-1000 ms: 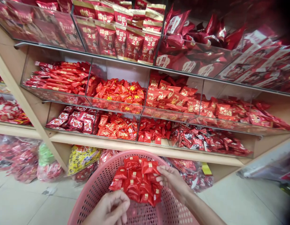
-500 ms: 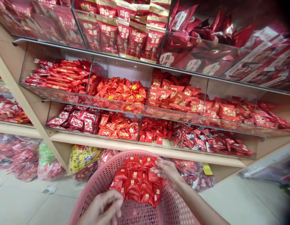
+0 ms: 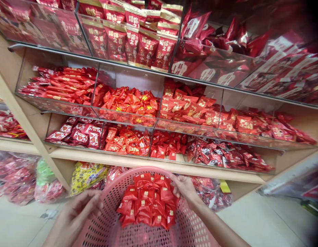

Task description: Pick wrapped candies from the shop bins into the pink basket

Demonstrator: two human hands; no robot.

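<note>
The small pillow-shaped packets of shiny red wrapping lie piled inside the round basket of perforated pink plastic, before the pale wooden shelf. The left hand, blurred, is half spread near the left rim, with loosely bent fingers. The right hand curls at the right rim, beside the pile; whether it pinches something, one cannot tell.

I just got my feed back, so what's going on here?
A person has a pink perforated plastic basket in front of them, with a pile of small red packets with gold print inside. Their right hand is at the basket's right rim; whether it grips is unclear. Their left hand is by the left side, loosely curled. Behind stands a wooden shelf unit stocked with mostly red packets.
</note>
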